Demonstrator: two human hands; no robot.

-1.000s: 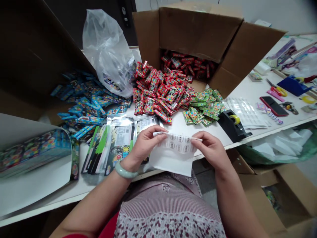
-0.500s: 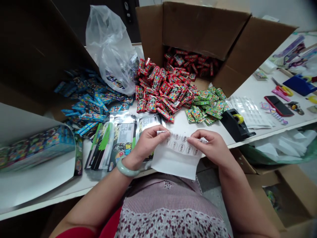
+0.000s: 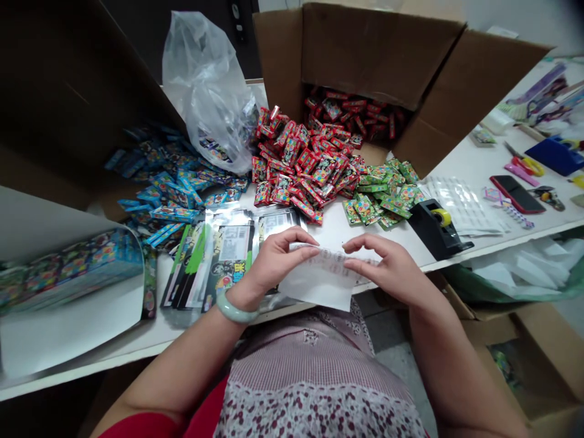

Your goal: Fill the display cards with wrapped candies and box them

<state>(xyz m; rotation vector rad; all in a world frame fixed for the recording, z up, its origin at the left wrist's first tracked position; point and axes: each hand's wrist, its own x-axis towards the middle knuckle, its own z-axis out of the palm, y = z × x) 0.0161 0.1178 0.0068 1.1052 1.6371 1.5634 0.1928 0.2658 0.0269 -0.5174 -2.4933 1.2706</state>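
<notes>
A white sheet of round printed stickers (image 3: 322, 286) is held over the table's front edge, its lower part hanging down blank. My left hand (image 3: 278, 258) pinches its upper left edge between thumb and fingers. At the sheet's right side is my right hand (image 3: 395, 267), thumb and index finger spread with part of the sheet showing in the gap. The printing on the stickers is too blurred to read. Left of my left hand lies a stack of printed plastic pouches (image 3: 223, 249). Behind both hands sits a heap of small red candy packets (image 3: 301, 164).
Blue packets (image 3: 168, 194) spill from a box at left; green packets (image 3: 383, 194) lie right of the red ones. A black tape dispenser (image 3: 435, 228), clear sticker sheets (image 3: 460, 201) and a phone (image 3: 517, 193) are at right. A plastic bag (image 3: 205, 85) and cardboard box (image 3: 365, 48) stand behind.
The right thumb and index finger have parted from their pinch on the sheet. The sheet has tilted, and its lower edge has risen. My left hand keeps its hold.
</notes>
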